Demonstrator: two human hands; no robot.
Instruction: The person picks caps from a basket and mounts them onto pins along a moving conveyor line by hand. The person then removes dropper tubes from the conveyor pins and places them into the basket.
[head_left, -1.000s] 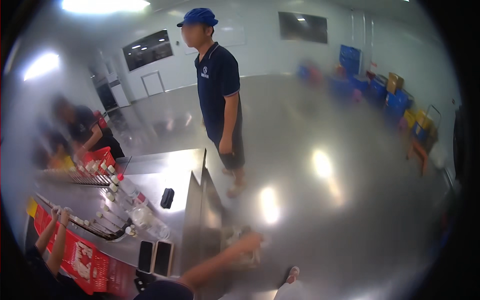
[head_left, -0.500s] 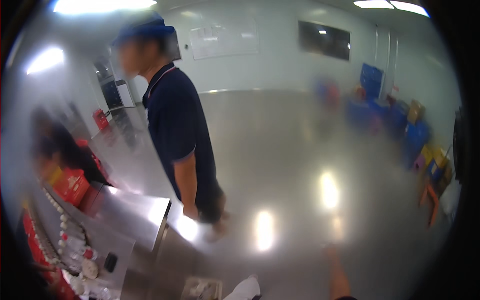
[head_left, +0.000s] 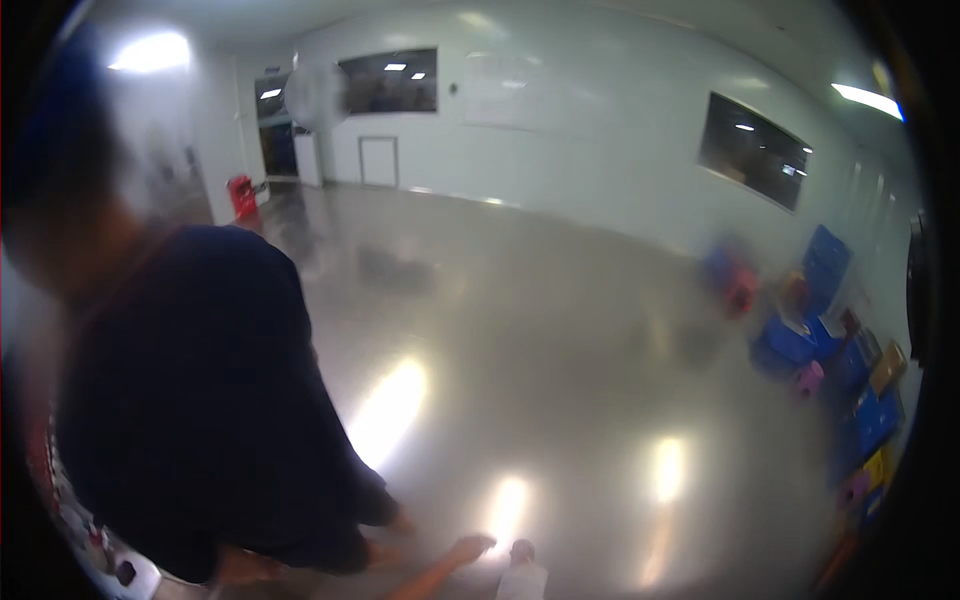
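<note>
What seems to be my left hand reaches in from the lower edge, with its forearm slanting up to the right. Motion smears its fingers, and I can make out no object in it. Close on its left stands a person in a dark navy shirt, whose own hands are partly visible by the shirt's lower edge. A white shape, probably my shoe, shows at the bottom beside my hand. My right hand is out of view.
Shiny grey floor stretches ahead. Blue bins and a pink container stand along the right wall. A red object is near the far left doorway. A metal table's corner shows lower left.
My view has turned and moved forward. The person in navy now looms much larger at left, covering most of the table. My right forearm has left view; a forearm has appeared lower middle.
</note>
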